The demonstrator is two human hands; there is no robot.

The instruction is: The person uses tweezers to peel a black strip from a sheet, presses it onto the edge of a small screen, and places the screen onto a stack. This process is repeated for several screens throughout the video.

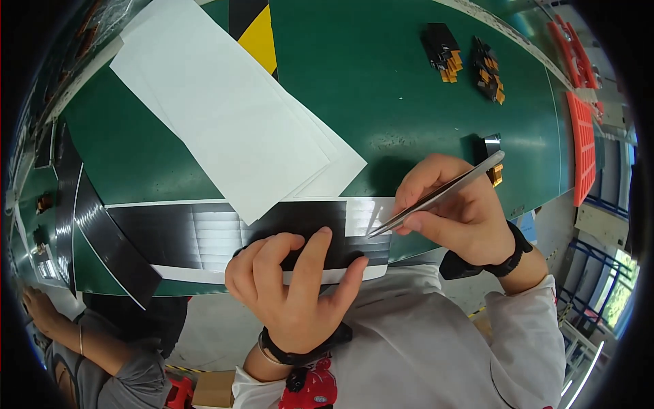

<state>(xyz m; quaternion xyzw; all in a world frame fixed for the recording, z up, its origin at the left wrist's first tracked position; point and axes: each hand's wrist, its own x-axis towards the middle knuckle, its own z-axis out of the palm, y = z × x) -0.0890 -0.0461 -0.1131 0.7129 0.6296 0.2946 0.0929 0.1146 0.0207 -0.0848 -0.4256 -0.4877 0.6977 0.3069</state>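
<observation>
At a green worktable (381, 75), a worker's left hand (293, 286) presses spread fingers onto a glossy black strip sheet (204, 235) at the table's near edge, while the right hand (456, 204) pinches metal tweezers (436, 194), their tip touching the sheet.

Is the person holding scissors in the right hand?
No, the right hand grips slim metal tweezers, tips touching the black sheet.

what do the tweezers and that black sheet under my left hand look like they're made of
Tweezers: probably steel, judging by the brushed silver-grey sheen along the thin arms. Black sheet: likely glossy plastic film, since it mirrors light in bands and lies thin and flat; possibly on a white backing.
</observation>
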